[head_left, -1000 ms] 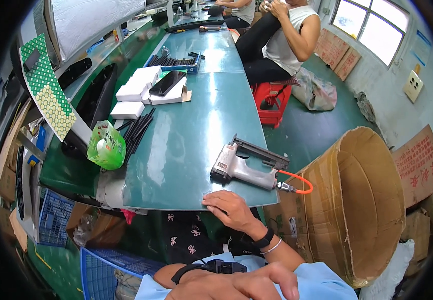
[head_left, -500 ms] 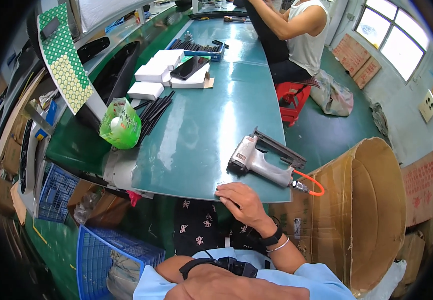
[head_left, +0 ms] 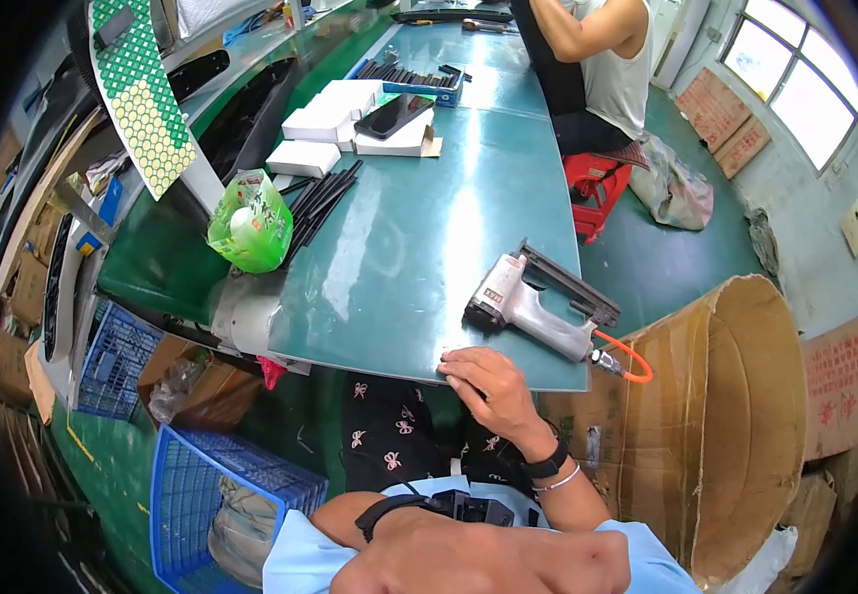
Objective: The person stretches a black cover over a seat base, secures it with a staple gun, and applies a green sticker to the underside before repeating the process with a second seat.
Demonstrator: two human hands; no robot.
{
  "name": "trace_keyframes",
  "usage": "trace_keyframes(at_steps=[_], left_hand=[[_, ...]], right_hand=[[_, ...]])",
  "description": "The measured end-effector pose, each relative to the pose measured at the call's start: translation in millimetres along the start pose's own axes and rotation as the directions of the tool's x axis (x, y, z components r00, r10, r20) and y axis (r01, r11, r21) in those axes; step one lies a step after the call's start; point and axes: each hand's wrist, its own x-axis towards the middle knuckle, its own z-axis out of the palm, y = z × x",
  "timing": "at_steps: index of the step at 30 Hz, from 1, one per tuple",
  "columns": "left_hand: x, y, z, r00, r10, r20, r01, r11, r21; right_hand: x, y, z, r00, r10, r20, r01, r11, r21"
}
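My right hand [head_left: 493,393] lies on the near edge of the green worktable [head_left: 389,337], fingers stretched out and holding nothing. A black band and a silver bangle circle its wrist. Just beyond the fingertips, a grey pneumatic nail gun [head_left: 546,305] rests on its side at the table's right corner, apart from the hand. From its handle end runs an orange air hose [head_left: 644,364]. My left hand does not show.
Black strips [head_left: 325,206] lie beside a green plastic bag [head_left: 251,223], white boxes [head_left: 305,158] and a phone [head_left: 394,116]. Farther back stands a blue tray [head_left: 449,96] of black parts. A co-worker [head_left: 615,69] sits at right. Near me are a cardboard drum [head_left: 661,436] and blue crate [head_left: 166,505].
The view has shifted slightly, so the table and its things sit a little farther right and higher. My right hand stays at the table edge; the nail gun stays on the table.
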Motion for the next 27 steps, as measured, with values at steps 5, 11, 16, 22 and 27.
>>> trace_keyframes(at_steps=[5,11,16,22,27], left_hand=[[-4,-4,-9,0.997,0.068,-0.031,-0.063,0.99,0.129],[-4,-3,-12,0.995,0.063,-0.081,-0.041,0.967,0.251],[-6,-2,-7,0.987,0.082,-0.139,-0.038,0.957,0.288],[-3,1,-9,0.992,0.084,-0.092,-0.052,0.95,0.307],[1,10,-6,0.992,-0.004,-0.129,0.045,0.948,0.317]], right_hand=[[-1,0,0,1.0,0.007,-0.005,-0.008,1.0,-0.009],[0,1,1,1.0,0.007,-0.012,-0.007,1.0,-0.005],[1,2,0,1.0,0.007,-0.013,-0.007,1.0,-0.019],[0,0,1,1.0,0.005,-0.011,-0.005,1.0,-0.019],[-2,2,2,1.0,-0.011,-0.026,0.01,0.999,-0.035]])
